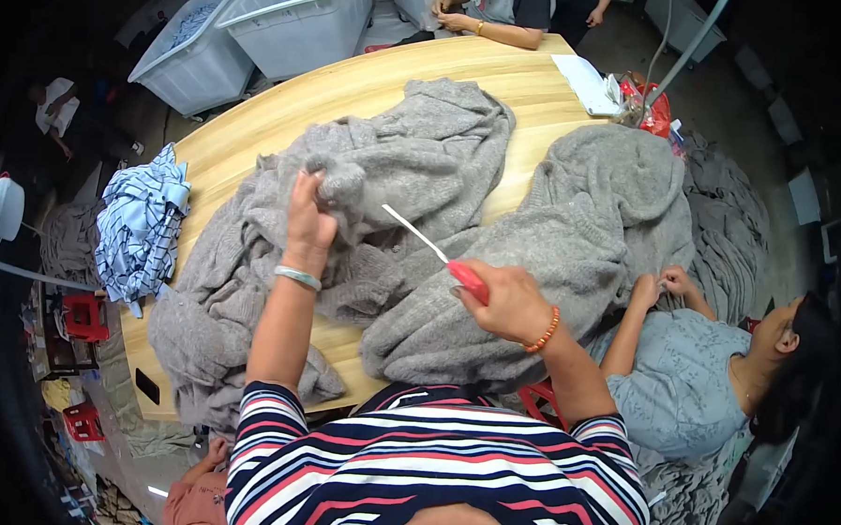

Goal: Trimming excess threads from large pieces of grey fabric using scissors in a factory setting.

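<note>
Grey knitted garments lie heaped across the wooden table (531, 84) before me. My left hand (310, 218), raised over the far pile (415, 168), is closed on a bunched bit of a grey knit garment (341, 182). In my right hand (512, 307) is a red-handled tool (468, 281) with a long, thin, pale shaft; its tip points up and left toward the bunched knit without touching my left hand. Beneath the right hand spreads a second grey knit pile (553, 240). The tool's exact kind cannot be made out.
Blue striped cloth (143, 222) is piled at the table's left edge, and a black phone (148, 386) lies at the near left corner. Large bins (294, 32) stand beyond the table. A co-worker (683, 368) sits at right; another person's hands (455, 18) are at the far edge.
</note>
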The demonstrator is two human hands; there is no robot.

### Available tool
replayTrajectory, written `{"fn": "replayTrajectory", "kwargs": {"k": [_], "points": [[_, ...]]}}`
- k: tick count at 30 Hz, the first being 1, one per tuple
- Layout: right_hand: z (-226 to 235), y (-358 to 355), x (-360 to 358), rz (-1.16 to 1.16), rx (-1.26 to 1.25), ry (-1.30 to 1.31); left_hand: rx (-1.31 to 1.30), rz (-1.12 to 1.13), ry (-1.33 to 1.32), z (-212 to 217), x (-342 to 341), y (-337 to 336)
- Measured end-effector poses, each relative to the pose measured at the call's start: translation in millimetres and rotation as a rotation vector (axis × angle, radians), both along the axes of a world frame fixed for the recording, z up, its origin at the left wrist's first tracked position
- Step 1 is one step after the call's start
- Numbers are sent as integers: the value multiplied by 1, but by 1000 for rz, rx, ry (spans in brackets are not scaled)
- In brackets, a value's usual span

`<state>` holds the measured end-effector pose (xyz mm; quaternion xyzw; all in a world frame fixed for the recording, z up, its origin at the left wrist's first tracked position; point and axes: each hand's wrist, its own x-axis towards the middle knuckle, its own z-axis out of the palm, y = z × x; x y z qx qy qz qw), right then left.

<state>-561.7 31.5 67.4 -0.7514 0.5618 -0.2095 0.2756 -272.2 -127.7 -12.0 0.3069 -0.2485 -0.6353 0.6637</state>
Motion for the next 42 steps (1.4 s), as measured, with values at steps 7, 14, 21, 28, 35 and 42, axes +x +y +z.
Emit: {"fn": "replayTrajectory", "kwargs": {"k": [7, 14, 21, 28, 35, 42], "points": [[-15, -5, 17, 36, 108, 175, 45, -153, -18, -27, 8, -19], [-38, -2, 6, -55, 132, 89, -188, 324, -963, -46, -19, 19], [-38, -6, 15, 1, 177, 155, -154, -45, -1317, -102, 6, 32], [-42, -1, 21, 157, 228, 164, 320, 50, -43, -85, 29, -15], [-56, -3, 17, 23, 118, 112, 54, 198, -485, -69, 27, 27], [-57, 0, 17, 23, 101, 114, -470, 262, -2080, -89, 30, 82]]}}
